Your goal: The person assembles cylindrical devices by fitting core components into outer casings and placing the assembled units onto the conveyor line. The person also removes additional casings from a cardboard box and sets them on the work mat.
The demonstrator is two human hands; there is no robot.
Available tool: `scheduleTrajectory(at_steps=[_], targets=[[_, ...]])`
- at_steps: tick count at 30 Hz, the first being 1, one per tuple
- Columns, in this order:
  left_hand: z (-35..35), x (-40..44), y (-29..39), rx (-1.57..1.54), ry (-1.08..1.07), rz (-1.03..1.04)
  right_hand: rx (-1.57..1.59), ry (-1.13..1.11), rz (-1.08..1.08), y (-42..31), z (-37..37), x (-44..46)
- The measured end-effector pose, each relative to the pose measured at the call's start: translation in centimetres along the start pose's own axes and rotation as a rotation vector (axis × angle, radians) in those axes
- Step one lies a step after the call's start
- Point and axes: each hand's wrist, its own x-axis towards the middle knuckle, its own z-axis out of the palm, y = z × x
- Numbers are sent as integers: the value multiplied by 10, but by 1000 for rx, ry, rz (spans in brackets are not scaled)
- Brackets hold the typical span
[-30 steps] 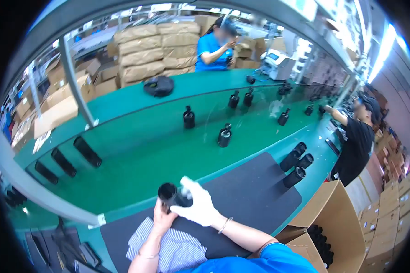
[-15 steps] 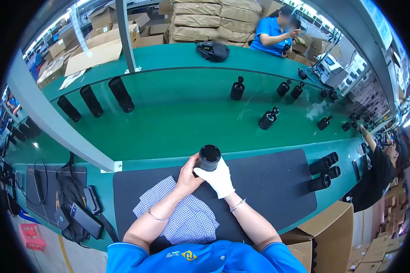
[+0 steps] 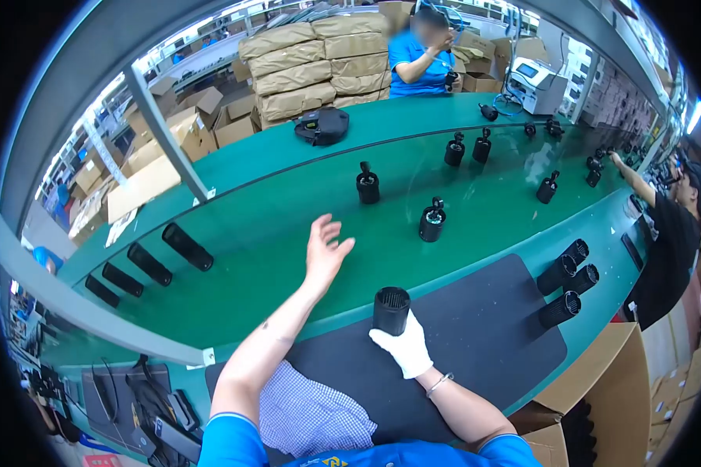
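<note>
My right hand (image 3: 406, 349), in a white glove, is wrapped round a black ribbed cylindrical housing (image 3: 389, 313). The housing stands upright over the dark mat (image 3: 475, 327), its open grated end facing up. Bare and empty, my left hand (image 3: 327, 253) reaches out over the green belt (image 3: 273, 265) with its fingers apart. Nearest to it on the belt are two short black cylinders with a loop on top: one (image 3: 368, 187) beyond it and another (image 3: 432, 223) to its right. A checked cloth (image 3: 311, 412) lies under my left forearm.
Several black housings (image 3: 559, 308) stand at the mat's right end. Long black tubes (image 3: 187, 247) lie on the belt at left. A metal post (image 3: 93, 292) crosses the left side. An open carton (image 3: 592, 373) is at lower right. Two co-workers, one (image 3: 420, 58) across, are nearby.
My left hand has let go of the housing and moved forward over the belt. My right hand keeps the housing, whose grated end now faces up. The view has shifted, and belt items sit differently.
</note>
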Motion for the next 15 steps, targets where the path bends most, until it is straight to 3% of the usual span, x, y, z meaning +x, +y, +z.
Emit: scheduleTrajectory(at_steps=[5, 9, 11, 15], targets=[[73, 118, -62, 163, 129, 57, 14, -51, 66, -20, -13, 5], [102, 178, -114, -57, 154, -26, 3, -81, 64, -9, -15, 7], [90, 204, -134, -1, -161, -70, 10, -74, 74, -6, -19, 10], [80, 148, -96, -146, -180, -120, 47, -132, 84, -6, -26, 14]])
